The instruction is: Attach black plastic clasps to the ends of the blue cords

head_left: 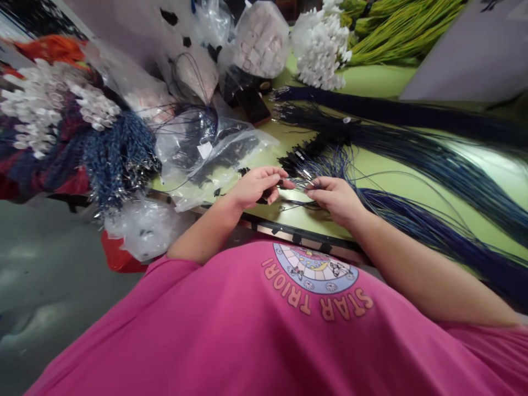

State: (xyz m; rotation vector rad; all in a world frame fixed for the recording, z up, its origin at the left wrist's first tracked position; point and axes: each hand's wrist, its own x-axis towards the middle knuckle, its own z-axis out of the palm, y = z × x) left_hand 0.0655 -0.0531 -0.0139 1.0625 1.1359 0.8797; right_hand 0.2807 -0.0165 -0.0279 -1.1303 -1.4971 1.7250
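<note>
At the table's near edge my left hand has its fingers curled together. Small dark pieces show beside and under those fingers, but what they grip is not clear. Just to the right, my right hand pinches thin wires whose shiny metal ends point toward my left hand. Only a short gap separates the two hands. Right behind them lies a pile of black connectors with blue wires. From there a long bundle of dark blue wires runs off to the right, passing beyond my right forearm.
Two more dark wire bundles stretch across the green table. Clear plastic bags and a dark phone-like object lie behind my left hand. Blue wires with white connectors hang at left. Yellow-green wires lie at the back.
</note>
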